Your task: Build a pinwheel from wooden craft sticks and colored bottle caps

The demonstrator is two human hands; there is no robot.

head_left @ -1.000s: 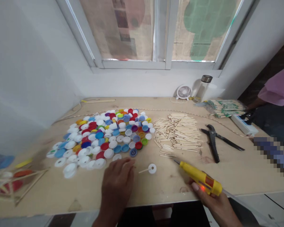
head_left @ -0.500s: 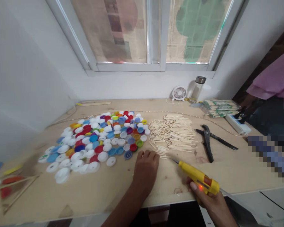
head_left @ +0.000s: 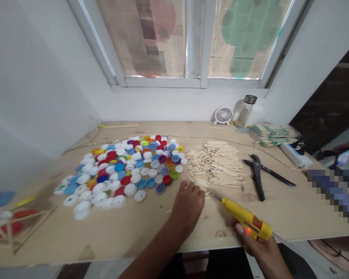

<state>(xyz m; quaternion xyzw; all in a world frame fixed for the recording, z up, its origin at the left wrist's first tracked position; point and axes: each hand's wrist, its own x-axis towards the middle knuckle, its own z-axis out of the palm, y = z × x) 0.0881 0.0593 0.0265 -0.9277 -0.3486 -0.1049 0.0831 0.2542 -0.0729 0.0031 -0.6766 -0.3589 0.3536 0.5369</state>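
Note:
My right hand point(head_left: 258, 246) is wrapped round the handle of a yellow hot glue gun point(head_left: 246, 217). A red light glows on its side, and its nozzle points up and left, just above the wooden table point(head_left: 151, 236). My left hand point(head_left: 189, 203) is closed, palm down, by the near edge of a pile of short wooden sticks point(head_left: 221, 162). A pale stick end point(head_left: 169, 212) juts out left from under this hand; the thumb is hidden. Left of the sticks lies a spread of coloured bottle caps point(head_left: 130, 189).
Black-handled pliers point(head_left: 258, 178) lie right of the sticks. Behind are a small fan point(head_left: 223, 115), a glass bottle point(head_left: 246, 110), bagged sticks point(head_left: 275, 134) and a power strip point(head_left: 296, 155). A stick frame point(head_left: 20, 232) stands at left. A cord point(head_left: 192, 136) crosses the back.
My left hand has shifted right along the near edge of the stick pile, and a stick end now shows beside it. The glue gun stays put. The person in pink has left view at right.

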